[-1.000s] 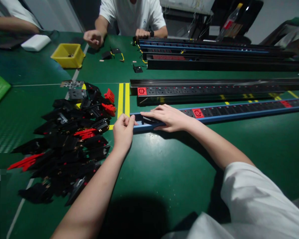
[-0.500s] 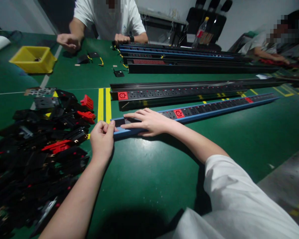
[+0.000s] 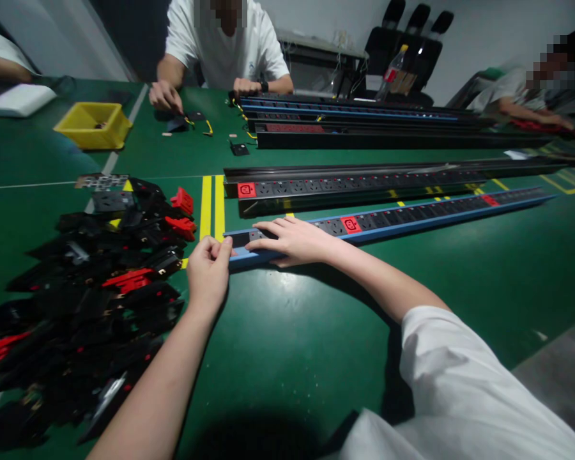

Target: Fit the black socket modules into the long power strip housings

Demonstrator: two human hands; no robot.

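Observation:
A long blue power strip (image 3: 393, 225) lies across the green table, fitted with black sockets and a few red ones (image 3: 351, 225). At its near left end, my left hand (image 3: 208, 271) is closed on the strip's end, thumb on top and fingers curled. My right hand (image 3: 297, 241) lies over the strip just to the right, fingers spread and pointing left, touching a black socket near the end. What lies under the right palm is hidden. A heap of loose black socket modules (image 3: 91, 300), with several red ones among them, spreads left of my left hand.
Behind the blue strip lie black strips (image 3: 316, 185) parallel to it, and more strips (image 3: 364, 137) stand farther back. A yellow bin (image 3: 93, 128) sits at the back left. Across the table a co-worker's hand (image 3: 167, 97) touches a small black part. Another person sits far right.
The whole view has shifted, so things sit farther right and slightly lower. My hands keep their places on the strip. The co-worker's hand has come down onto a small black part.

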